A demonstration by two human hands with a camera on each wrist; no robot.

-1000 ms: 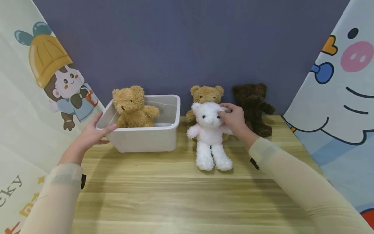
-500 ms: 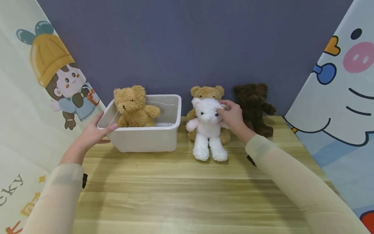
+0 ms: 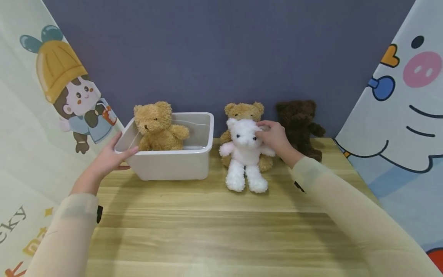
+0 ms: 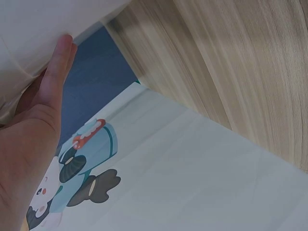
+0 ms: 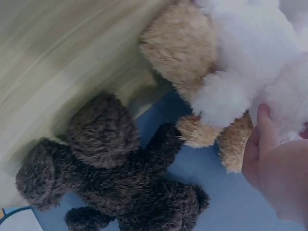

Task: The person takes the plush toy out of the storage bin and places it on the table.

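Note:
My right hand (image 3: pixel 275 139) pinches the side of the head of a white teddy bear (image 3: pixel 246 154), whose legs hang down over the wooden table. Directly behind it sits a tan teddy bear (image 3: pixel 243 109), mostly covered by the white one. A dark brown teddy bear (image 3: pixel 298 123) is to the right, beyond my right hand. On the left stands a white plastic bin (image 3: pixel 173 166) with another tan teddy bear (image 3: pixel 159 127) seated inside. Spread around the bin's left front corner, my left hand (image 3: pixel 107 158) rests its thumb on the rim; its straight fingers (image 4: pixel 55 67) lie along the outer wall.
The wood-grain table (image 3: pixel 214 231) stretches toward me in front of the bears. A dark blue-grey wall (image 3: pixel 228 54) rises behind them. Side panels with cartoon prints flank the table, one on the left (image 3: pixel 20 115) and one on the right (image 3: pixel 408 115).
The white bear has shifted back and slightly left with my right hand; its feet now appear farther from me. My left hand and the bin have stayed in place.

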